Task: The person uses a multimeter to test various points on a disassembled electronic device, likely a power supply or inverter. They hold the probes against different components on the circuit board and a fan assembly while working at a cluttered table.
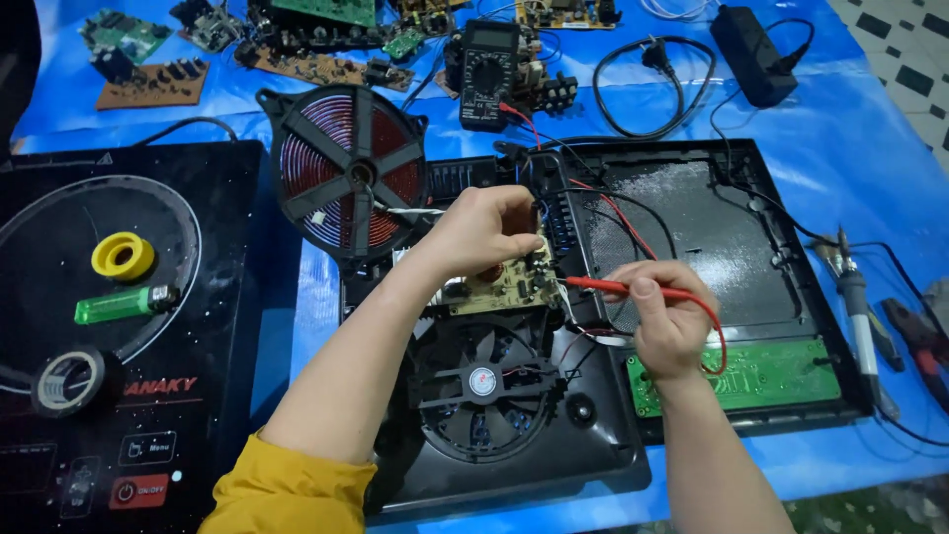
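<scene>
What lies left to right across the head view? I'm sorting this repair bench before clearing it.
Green lighter → copper coil → left hand → right hand → soldering iron.

Head camera, steeply down, close overhead

Repair workshop — circuit boards (148, 84), multimeter (489, 74)
</scene>
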